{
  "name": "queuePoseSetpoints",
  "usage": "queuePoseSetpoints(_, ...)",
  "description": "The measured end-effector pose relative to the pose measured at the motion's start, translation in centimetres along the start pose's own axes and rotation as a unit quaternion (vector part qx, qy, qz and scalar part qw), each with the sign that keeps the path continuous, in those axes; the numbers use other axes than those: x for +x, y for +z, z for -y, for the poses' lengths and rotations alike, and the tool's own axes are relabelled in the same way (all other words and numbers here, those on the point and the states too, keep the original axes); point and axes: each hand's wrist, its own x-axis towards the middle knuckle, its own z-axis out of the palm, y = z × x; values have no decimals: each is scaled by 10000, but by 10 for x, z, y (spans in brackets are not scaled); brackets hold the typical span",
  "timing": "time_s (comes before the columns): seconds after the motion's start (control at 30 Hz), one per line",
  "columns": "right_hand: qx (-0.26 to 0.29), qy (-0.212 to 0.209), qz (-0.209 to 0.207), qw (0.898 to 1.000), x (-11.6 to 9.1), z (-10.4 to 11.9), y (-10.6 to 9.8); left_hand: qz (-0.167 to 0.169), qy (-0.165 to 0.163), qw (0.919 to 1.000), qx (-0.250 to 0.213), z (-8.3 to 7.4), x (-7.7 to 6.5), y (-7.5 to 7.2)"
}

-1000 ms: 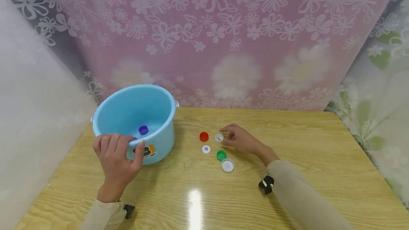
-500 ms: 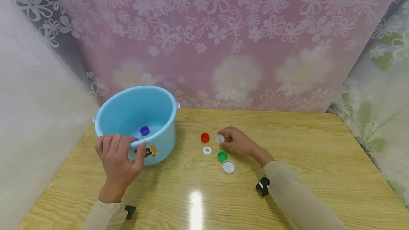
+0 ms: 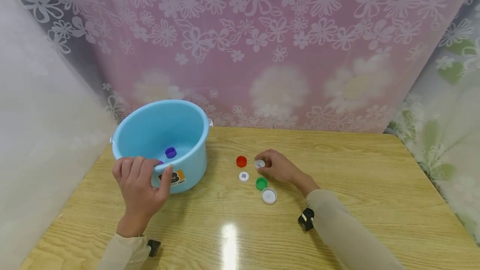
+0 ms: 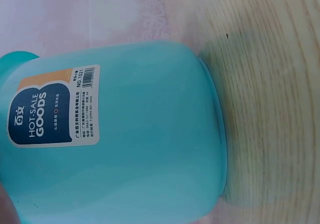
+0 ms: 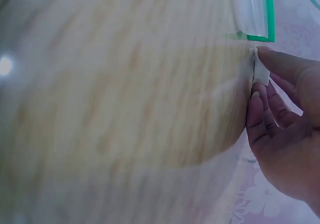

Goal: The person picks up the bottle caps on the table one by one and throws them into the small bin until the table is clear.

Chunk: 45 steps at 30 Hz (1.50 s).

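My left hand (image 3: 144,191) grips the near rim of a light blue bucket (image 3: 191,166), thumb outside and fingers over the edge. Two purple bottle caps lie inside; one purple cap (image 3: 170,152) shows whole and the other is mostly hidden behind the rim. To the right, my right hand (image 3: 281,167) pinches a small white bottle cap (image 3: 259,164) between thumb and fingers, right at the tabletop. In the right wrist view this white cap (image 5: 261,70) stands between thumb and fingertips. Close by lie a red cap (image 3: 241,161), a white cap with a printed square (image 3: 243,176) and a green cap (image 3: 261,184).
A larger white cap (image 3: 269,196) lies against the green one. The wooden table (image 3: 356,203) ends at a pink floral curtain (image 3: 277,74) behind. A label (image 4: 55,106) is stuck on the bucket's side.
The right hand's fingers have closed in around the small white cap, which was lying flat and free of the fingers a second ago. My left hand keeps its grip on the bucket.
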Motion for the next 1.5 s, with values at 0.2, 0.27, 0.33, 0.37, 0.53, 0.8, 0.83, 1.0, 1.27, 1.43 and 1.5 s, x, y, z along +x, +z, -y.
queuePoseSetpoints(0.2, 31, 20, -100, 9999, 0, -2, -2, 28, 12, 10000, -12, 1, 0, 1)
queuePoseSetpoints(0.27, 50, 65, -180, 9998, 0, -2, -3, 55, -10, 10000, -8, 1, -1, 0)
queuePoseSetpoints(0.33, 77, 105, -283, 9995, 1, -1, -5, 79, -32, 10000, -5, 2, -1, -1)
queuePoseSetpoints(0.37, 82, 107, -341, 9993, 1, -1, -6, 96, -44, 9999, 0, 2, -1, -1)
queuePoseSetpoints(0.53, 152, 29, -607, 9980, 2, 11, -19, 109, -51, 9999, 7, 2, -1, -2)
queuePoseSetpoints(0.8, 192, -335, -1139, 9927, 4, 42, -41, 36, -15, 10000, 32, 2, 0, -1)
queuePoseSetpoints(0.83, 187, -363, -1215, 9918, 4, 46, -43, 25, -16, 10000, 30, 2, -1, -1)
queuePoseSetpoints(1.0, 212, -552, -1518, 9866, 6, 62, -52, 71, -36, 10000, 44, 1, -2, -1)
queuePoseSetpoints(1.27, 60, -916, -1719, 9808, 12, 90, -64, 57, -8, 10000, -3, 1, -1, 0)
queuePoseSetpoints(1.43, 56, -985, -1756, 9795, 17, 116, -71, 11, -6, 10000, 7, 0, -1, 0)
queuePoseSetpoints(1.5, 73, -1036, -1765, 9788, 19, 126, -72, 8, -6, 10000, 2, 0, -1, 0)
